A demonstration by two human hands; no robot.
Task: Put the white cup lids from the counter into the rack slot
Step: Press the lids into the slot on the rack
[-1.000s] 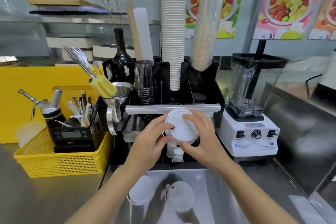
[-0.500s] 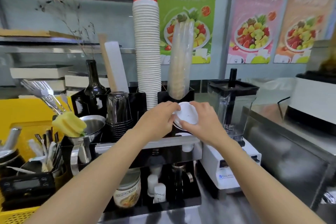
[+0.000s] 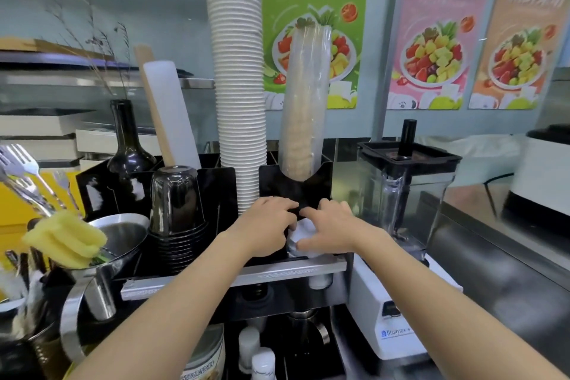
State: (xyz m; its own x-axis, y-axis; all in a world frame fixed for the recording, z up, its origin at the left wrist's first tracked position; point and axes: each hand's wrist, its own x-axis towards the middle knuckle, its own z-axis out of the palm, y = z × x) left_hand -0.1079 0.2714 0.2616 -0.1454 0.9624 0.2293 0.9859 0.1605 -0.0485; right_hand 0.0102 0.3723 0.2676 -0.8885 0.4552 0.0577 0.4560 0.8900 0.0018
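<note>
My left hand [image 3: 267,225] and right hand [image 3: 330,227] pinched the round white plastic cup lid [image 3: 303,236] between their fingertips, the left at its nine o'clock, the right at three, low inside the glossy black rack slot [image 3: 296,191].

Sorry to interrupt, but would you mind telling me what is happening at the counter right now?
A person is pressing white cup lids down into a slot of the black rack, just in front of the sleeve of clear cups. The left hand and right hand both rest on the lids, which sit low in the slot. The blender stands to the right, untouched.
</note>
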